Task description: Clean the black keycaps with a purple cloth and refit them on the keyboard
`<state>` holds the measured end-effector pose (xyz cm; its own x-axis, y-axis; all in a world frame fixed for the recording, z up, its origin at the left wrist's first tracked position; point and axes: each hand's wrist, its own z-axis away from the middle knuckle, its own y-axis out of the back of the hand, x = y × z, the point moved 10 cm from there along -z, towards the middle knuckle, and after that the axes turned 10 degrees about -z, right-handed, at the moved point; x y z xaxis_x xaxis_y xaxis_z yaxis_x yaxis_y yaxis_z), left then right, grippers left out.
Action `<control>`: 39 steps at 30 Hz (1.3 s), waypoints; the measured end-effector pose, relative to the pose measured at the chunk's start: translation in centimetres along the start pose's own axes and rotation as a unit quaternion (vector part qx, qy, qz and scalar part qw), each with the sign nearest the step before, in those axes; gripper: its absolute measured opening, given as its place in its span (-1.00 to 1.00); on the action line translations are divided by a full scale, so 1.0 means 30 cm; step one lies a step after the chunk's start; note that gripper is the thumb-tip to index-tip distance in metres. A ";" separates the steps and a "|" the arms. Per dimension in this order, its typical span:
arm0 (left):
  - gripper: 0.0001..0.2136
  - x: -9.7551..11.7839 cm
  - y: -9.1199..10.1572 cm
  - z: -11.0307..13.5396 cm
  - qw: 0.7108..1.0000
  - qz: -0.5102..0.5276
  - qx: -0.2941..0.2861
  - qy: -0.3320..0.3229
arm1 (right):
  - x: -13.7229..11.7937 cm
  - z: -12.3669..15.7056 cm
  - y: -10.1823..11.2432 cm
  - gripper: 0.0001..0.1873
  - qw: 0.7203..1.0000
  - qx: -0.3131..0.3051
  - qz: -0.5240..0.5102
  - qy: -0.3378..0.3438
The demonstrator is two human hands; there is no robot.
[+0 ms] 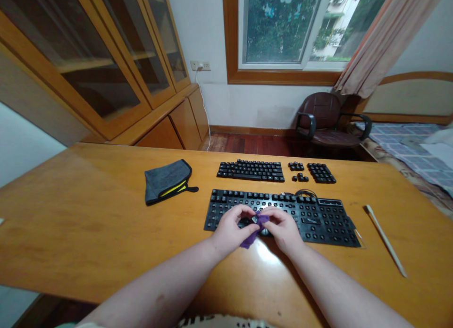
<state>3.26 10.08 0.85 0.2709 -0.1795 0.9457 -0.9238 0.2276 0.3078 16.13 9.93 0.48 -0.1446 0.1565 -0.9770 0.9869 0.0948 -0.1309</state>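
Both hands meet low over the stripped keyboard, close to its near edge. My left hand pinches the purple cloth, whose tail hangs toward the desk. My right hand seems to pinch a small key cap against the cloth, fingers pressed close together. To do this well, I judge, I should turn the cap slowly inside the fold, rub each face, and stay low so a slip cannot send it far. Loose keys lie in rows beyond; a grey pouch and a stick rest well apart.

Purple cloth, black keyboard (grey pouch)
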 end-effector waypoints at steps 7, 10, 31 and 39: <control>-0.84 -0.005 0.016 -0.003 1.000 0.006 0.016 0.004 | 0.003 -0.005 0.020 -0.95 1.000 0.019 -0.013 0.010; -0.87 0.011 0.022 -0.006 1.000 -0.006 0.020 -0.016 | 0.001 -0.006 0.018 -0.92 1.000 0.011 -0.012 0.021; -0.92 -0.027 0.052 0.011 0.993 -0.086 0.060 0.050 | 0.010 -0.008 0.000 -0.95 1.000 -0.007 0.002 0.004; -0.91 -0.047 0.044 0.010 0.994 -0.057 0.058 0.075 | -0.004 -0.004 0.001 -0.92 1.000 -0.006 0.003 0.001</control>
<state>1.57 10.34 -0.12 0.4053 -0.0521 0.9127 -0.9071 0.1007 0.4086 16.16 10.03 0.61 -0.1386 0.1585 -0.9776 0.9867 0.1063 -0.1226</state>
